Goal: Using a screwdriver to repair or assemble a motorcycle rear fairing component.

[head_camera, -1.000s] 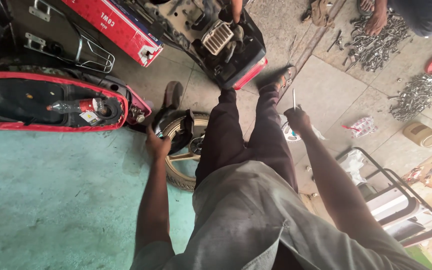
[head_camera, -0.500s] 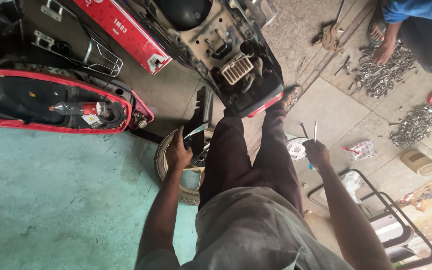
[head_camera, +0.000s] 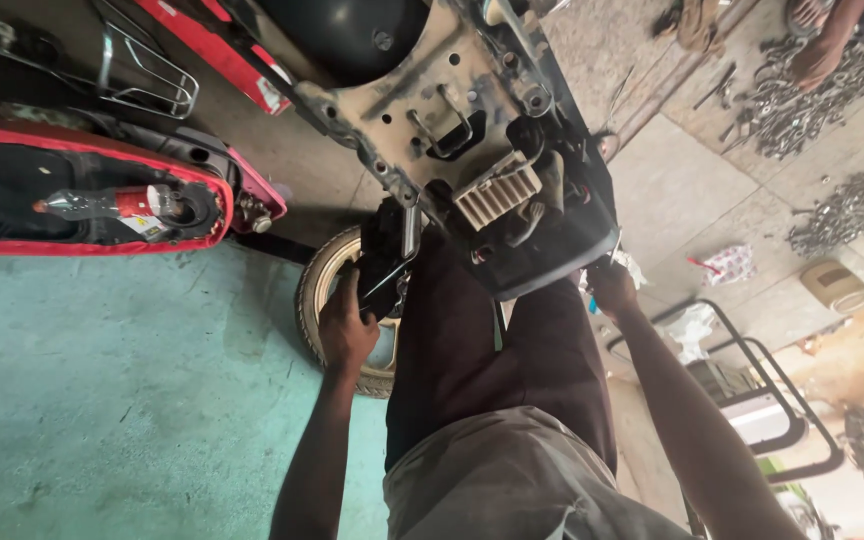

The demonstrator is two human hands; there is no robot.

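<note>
Left hand [head_camera: 347,330] is curled around a small black metal part [head_camera: 384,285] that sits right on top of a dusty black rubber tyre with a pale rim [head_camera: 324,300], on the floor between the person's dark trouser legs and the green floor [head_camera: 102,400]. Right hand [head_camera: 612,285] is closed up tight against the lower edge of the big black scooter frame [head_camera: 472,150] with its ribbed pale metal block [head_camera: 497,190]; I cannot tell what it pinches, because the fingers are partly hidden. Half a second ago the right hand was lower and farther out, holding a thin stick-like tool over the tiles, and now it has come up to touch the frame. The left hand has stayed on the tyre and part. The frame looks much bigger and closer than before, so the head has leaned in. It seems both hands are now busy on the scooter's underside. Farther out lie a red and black scooter body panel [head_camera: 82,200], piles of small silver metal bits [head_camera: 842,210], a round tan tin [head_camera: 837,285] and another person's bare foot [head_camera: 812,50].
</note>
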